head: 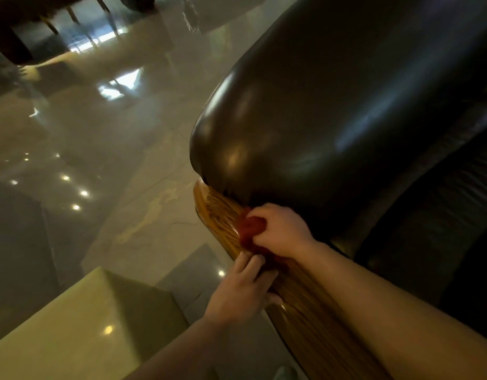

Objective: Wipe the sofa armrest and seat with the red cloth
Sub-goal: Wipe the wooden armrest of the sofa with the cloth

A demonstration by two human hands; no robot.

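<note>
The sofa's dark leather armrest (305,119) bulges through the upper right, with a wooden trim (217,207) running along its lower edge toward me. My right hand (283,229) is closed on the bunched red cloth (250,229) and presses it against the wood where it meets the leather. Just below, my left hand (242,286) rests flat on the wooden trim, fingers apart, fingertips touching the cloth's lower edge. Dark seat leather (428,229) lies at the right, partly hidden by my right forearm.
A glossy tiled floor (113,160) with light reflections fills the left side. A pale low table corner (80,319) stands at the bottom left, close to the armrest. Dark furniture legs (53,20) stand at the top left.
</note>
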